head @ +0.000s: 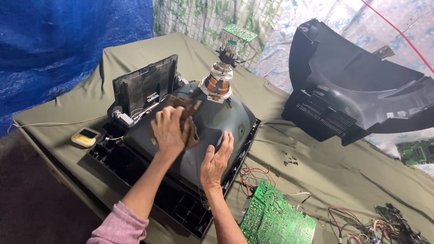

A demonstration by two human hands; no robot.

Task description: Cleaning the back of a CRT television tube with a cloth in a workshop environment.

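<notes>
A bare picture tube (226, 118), dark grey and funnel-shaped, lies face down in its black front frame (181, 208) on a cloth-covered table. Its neck with a copper coil (218, 84) points up, topped by a small green board (238, 32). My left hand (169, 129) presses a brown rag (189, 113) against the tube's back. My right hand (217, 161) lies flat on the tube's lower right side, fingers together, holding nothing.
The black rear shell (352, 90) of the set stands at the right. A green circuit board (275, 219) with red wires lies in front. Loose screws (289, 159), a cream remote-like device (86, 136) and tangled wires (384, 223) sit on the olive cloth (316, 176).
</notes>
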